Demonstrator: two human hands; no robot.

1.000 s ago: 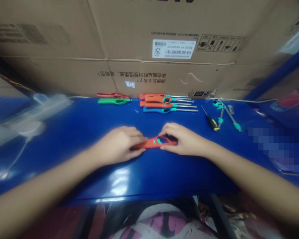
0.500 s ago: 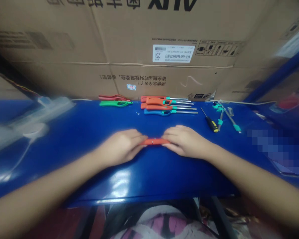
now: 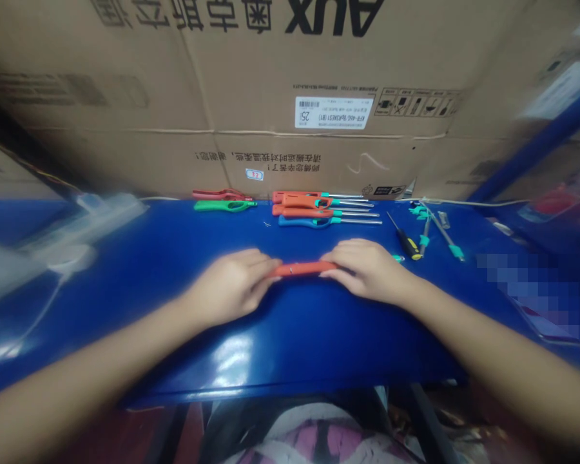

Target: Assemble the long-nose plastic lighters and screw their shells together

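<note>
An orange-red lighter handle (image 3: 305,268) is held level above the blue table (image 3: 290,348), one end in each hand. My left hand (image 3: 236,287) pinches its left end, and my right hand (image 3: 370,270) has the right end between thumb and fingers. Both ends are covered by the fingers. Just past my right hand a small turquoise tip (image 3: 398,258) shows, partly hidden. Behind the hands lies a stack of gas lighters (image 3: 302,211), orange ones and a blue one with metal tubes. Left of them are a green handle (image 3: 225,205) and a red handle (image 3: 220,194).
A black-and-yellow screwdriver (image 3: 408,245) lies to the right, beside metal tubes (image 3: 444,232) with turquoise fittings. Tiny metal bits (image 3: 267,224) rest near the stack. A large cardboard box (image 3: 251,84) walls off the back. A white plug (image 3: 70,258) and cable are at the left.
My right hand has shifted slightly right and up, so more of the orange-red handle shows and it tilts a little. The turquoise tip has come into view beside that hand.
</note>
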